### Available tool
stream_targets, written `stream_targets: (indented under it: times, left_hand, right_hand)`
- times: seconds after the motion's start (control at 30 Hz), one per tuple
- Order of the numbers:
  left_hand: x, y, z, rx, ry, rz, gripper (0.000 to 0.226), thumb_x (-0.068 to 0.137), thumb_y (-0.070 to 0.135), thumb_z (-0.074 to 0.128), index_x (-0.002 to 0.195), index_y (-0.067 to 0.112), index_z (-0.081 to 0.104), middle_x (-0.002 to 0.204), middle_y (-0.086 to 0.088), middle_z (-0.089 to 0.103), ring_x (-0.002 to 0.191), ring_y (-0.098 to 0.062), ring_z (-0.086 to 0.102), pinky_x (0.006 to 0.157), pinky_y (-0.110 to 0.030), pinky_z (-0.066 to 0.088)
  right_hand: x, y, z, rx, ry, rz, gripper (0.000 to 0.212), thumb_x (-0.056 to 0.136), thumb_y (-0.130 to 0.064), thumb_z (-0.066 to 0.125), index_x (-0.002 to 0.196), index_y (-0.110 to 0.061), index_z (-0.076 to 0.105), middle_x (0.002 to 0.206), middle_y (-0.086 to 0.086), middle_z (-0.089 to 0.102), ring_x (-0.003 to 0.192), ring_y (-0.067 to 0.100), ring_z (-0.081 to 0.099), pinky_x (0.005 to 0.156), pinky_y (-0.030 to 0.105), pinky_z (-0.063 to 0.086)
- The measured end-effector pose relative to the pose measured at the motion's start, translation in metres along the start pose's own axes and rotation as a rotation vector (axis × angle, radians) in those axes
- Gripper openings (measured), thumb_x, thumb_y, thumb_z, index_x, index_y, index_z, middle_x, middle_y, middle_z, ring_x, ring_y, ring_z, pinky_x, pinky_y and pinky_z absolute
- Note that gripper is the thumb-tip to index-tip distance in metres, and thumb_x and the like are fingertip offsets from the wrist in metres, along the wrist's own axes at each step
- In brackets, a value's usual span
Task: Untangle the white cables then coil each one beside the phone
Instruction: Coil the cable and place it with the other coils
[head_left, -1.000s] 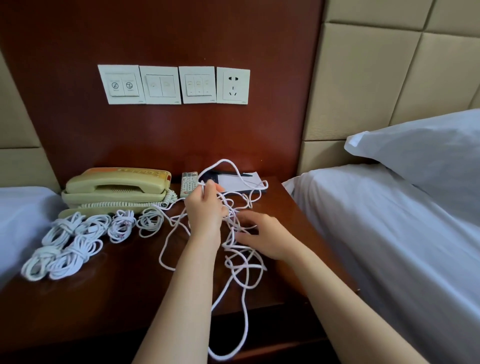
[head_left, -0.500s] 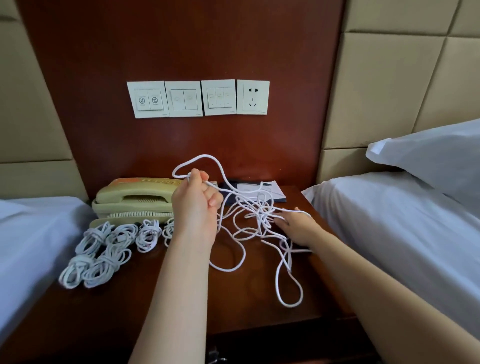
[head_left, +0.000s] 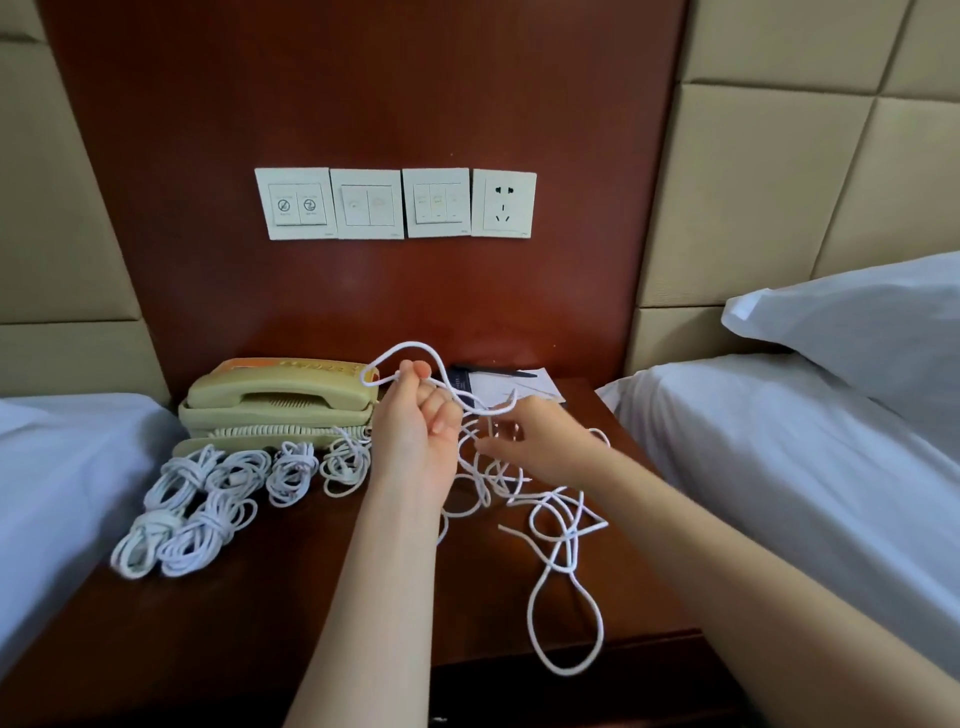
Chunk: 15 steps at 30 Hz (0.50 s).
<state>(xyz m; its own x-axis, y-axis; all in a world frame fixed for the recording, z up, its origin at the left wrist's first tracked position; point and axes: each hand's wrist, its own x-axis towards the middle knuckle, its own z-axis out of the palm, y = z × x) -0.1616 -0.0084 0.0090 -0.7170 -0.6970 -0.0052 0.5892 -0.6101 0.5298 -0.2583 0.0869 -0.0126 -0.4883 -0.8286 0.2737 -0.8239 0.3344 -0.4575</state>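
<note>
With the left hand (head_left: 415, 431) gripping a raised loop of the tangled white cable (head_left: 570, 538) at frame centre and the right hand (head_left: 545, 441) pinching its strands, a hard pull risks cinching the lower-right crossing tight.

Phone (head_left: 280, 400) and coiled cables (head_left: 208, 499) blocking just left of the left hand (head_left: 415, 431), loose cable (head_left: 566, 571) loops spread below the right hand (head_left: 540, 441) fingers (head_left: 493, 446), bare tabletop (head_left: 291, 613) open below the left wrist, mattress (head_left: 779, 467) walling the right.
</note>
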Motion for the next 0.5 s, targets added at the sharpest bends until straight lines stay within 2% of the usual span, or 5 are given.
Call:
stream_targets:
  times: [0.07,0.13,0.33,0.43,0.5]
  left_hand:
    - [0.0,-0.003,-0.002,-0.01,-0.004,-0.002,0.032,0.103,0.022,0.037,0.079,0.009,0.053,0.042,0.01,0.021,0.031,-0.005,0.019,0.032,-0.013,0.02]
    - [-0.002,-0.009,-0.008,0.119,-0.005,-0.001,0.025,0.102,0.019,0.04,0.092,0.007,0.059,0.044,0.01,0.022,0.034,-0.004,0.019,0.032,-0.015,0.019]
    - [-0.001,-0.034,-0.02,1.043,-0.229,0.123,0.014,0.089,0.029,0.063,0.092,0.016,0.066,0.04,0.013,0.043,0.038,-0.001,0.04,0.042,-0.014,0.032]
    - [0.014,-0.027,-0.008,1.327,-0.324,0.229,0.042,0.079,0.045,0.066,0.074,0.004,0.065,0.049,-0.001,0.049,0.048,-0.015,0.044,0.052,-0.027,0.032]
    - [0.024,-0.024,-0.002,1.453,-0.286,0.266,0.04,0.085,0.035,0.062,0.062,0.003,0.06,0.046,-0.001,0.048,0.047,-0.018,0.044,0.052,-0.03,0.032]
  right_hand:
    - [0.006,0.004,0.006,0.024,0.069,0.035,0.033,0.093,-0.019,0.055,0.061,-0.013,0.056,0.06,0.009,0.056,0.053,0.017,0.047,0.054,0.026,0.035]
    - [0.009,0.007,-0.002,0.102,0.137,0.079,0.041,0.093,-0.014,0.052,0.053,-0.02,0.048,0.057,0.004,0.055,0.051,0.013,0.047,0.05,0.017,0.034]
    - [0.022,0.021,-0.034,0.266,0.165,0.112,0.054,0.092,-0.008,0.049,0.041,-0.025,0.05,0.047,-0.004,0.053,0.047,0.01,0.049,0.054,0.027,0.04]
    - [0.03,0.021,-0.039,0.477,0.185,0.161,0.041,0.096,-0.015,0.051,0.057,-0.018,0.062,0.05,0.001,0.061,0.047,0.013,0.056,0.054,0.026,0.047]
    - [0.035,0.02,-0.044,0.511,0.173,0.179,0.039,0.097,-0.016,0.05,0.06,-0.013,0.062,0.046,-0.003,0.059,0.045,0.01,0.056,0.052,0.021,0.047]
